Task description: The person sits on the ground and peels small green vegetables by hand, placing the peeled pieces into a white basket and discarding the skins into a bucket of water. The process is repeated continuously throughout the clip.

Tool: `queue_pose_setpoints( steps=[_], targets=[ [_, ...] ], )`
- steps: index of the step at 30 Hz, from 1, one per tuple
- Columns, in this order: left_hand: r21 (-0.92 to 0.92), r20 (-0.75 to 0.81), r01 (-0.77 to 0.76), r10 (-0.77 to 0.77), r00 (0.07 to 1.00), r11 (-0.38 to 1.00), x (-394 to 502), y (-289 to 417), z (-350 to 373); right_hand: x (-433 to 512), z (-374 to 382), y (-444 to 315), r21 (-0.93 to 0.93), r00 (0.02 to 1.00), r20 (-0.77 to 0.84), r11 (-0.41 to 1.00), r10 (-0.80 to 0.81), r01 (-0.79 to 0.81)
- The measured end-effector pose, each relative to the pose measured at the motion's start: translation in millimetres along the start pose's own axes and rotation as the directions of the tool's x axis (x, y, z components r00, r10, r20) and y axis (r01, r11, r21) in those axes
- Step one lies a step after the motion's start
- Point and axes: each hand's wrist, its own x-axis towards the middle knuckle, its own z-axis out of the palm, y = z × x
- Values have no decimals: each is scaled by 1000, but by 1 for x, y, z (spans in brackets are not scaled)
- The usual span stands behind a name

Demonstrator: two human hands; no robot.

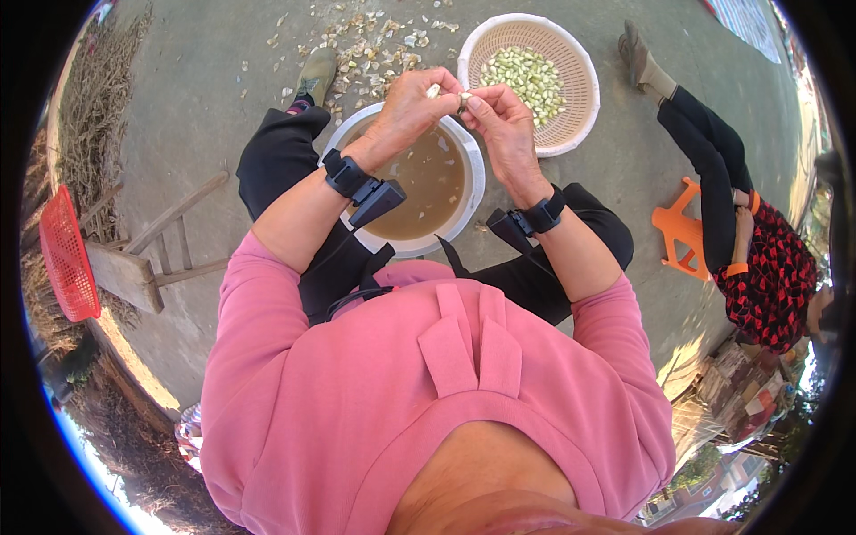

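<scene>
My left hand (pixel 409 107) and my right hand (pixel 500 124) meet fingertip to fingertip above the gap between a basin and a basket. A small pale bean (pixel 465 97), with a dark bit on its underside, is pinched between the fingertips of both hands. Another whitish bean (pixel 433 90) is held in the fingers of my left hand. Below my hands stands a white basin (pixel 475 180) of murky brown water (pixel 424 194) with pale bits of skin floating in it. Just beyond my right hand, a round plastic basket (pixel 576 73) holds many peeled green beans (pixel 525 80).
Discarded bean skins (pixel 374 53) litter the concrete floor beyond the basin, near my shoe (pixel 317 73). At right another person (pixel 762 267) sits beside an orange plastic stool (pixel 683 227). A red plastic basket (pixel 67 257) rests against a wooden bench (pixel 127 275) at left.
</scene>
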Motion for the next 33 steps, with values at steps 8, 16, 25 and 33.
queue_pose_setpoints(
  steps=[8, 16, 25, 33],
  targets=[
    [76, -127, -186, 195, 973, 980, -4, -8, 12, 2, -6, 3, 27, 999, 43, 1000, 5, -6],
    [-514, 226, 211, -105, 968, 832, -2, -3, 7, 0, -17, 3, 585, 955, 166, 755, 247, -297],
    [-619, 186, 215, -125, 974, 755, 1, -1, 1, 5, -33, 6, 376, 988, -52, 919, 148, -118],
    [103, -269, 81, -50, 962, 991, 21, -15, -41, 16, -52, -23, 103, 886, -463, 995, 33, 16]
  ],
)
